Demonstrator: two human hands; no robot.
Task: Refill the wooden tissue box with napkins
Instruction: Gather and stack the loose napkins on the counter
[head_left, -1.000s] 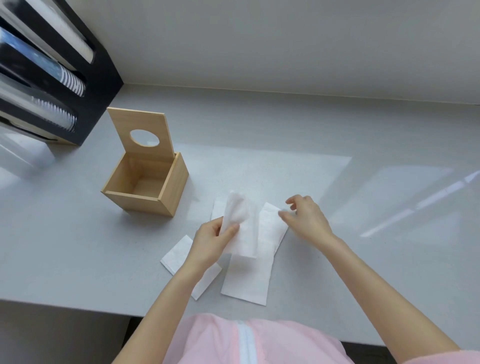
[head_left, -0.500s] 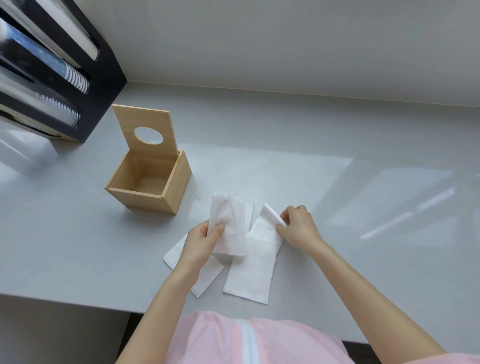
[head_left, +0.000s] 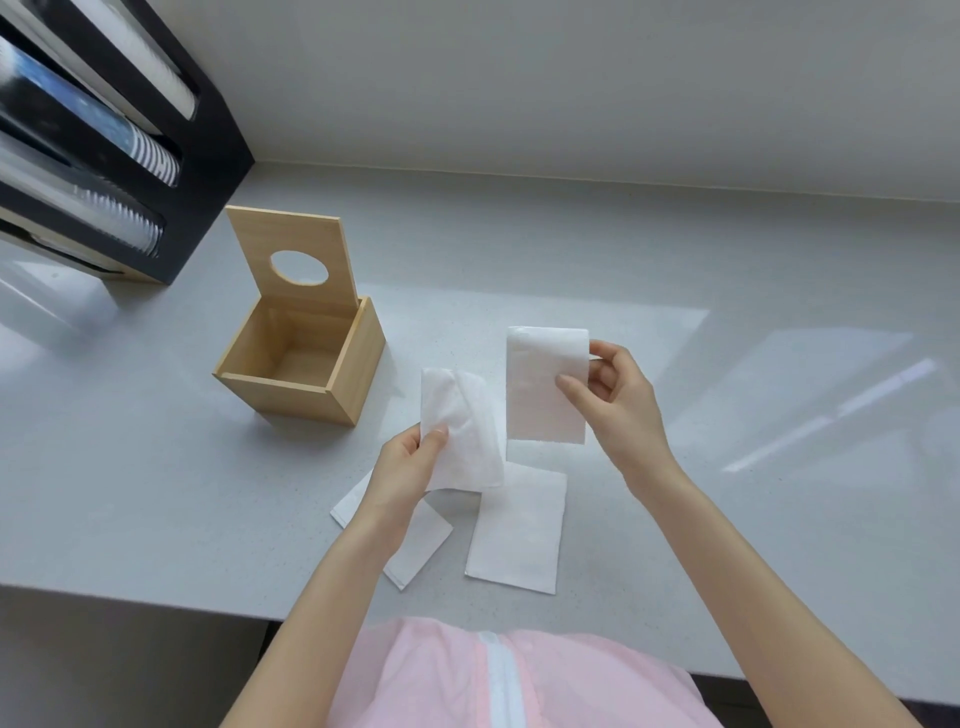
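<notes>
The wooden tissue box (head_left: 317, 395) stands on the grey counter at the left, empty, its lid (head_left: 291, 260) with a round hole propped upright at the back. My left hand (head_left: 410, 467) pinches a crumpled white napkin (head_left: 462, 431) above the counter. My right hand (head_left: 613, 400) holds a flat folded napkin (head_left: 543, 384) upright, to the right of the box. Two more napkins lie flat on the counter: one (head_left: 519, 530) below my hands, another (head_left: 415, 545) partly hidden under my left wrist.
A black dispenser rack (head_left: 130, 119) with stacked cups and lids stands at the far left against the wall. The counter's front edge (head_left: 130, 597) runs close to my body. A pale wall (head_left: 571, 83) bounds the back.
My right hand has picked a folded napkin up off the counter and raised it. My left hand has kept its napkin and shifted slightly down and left.
</notes>
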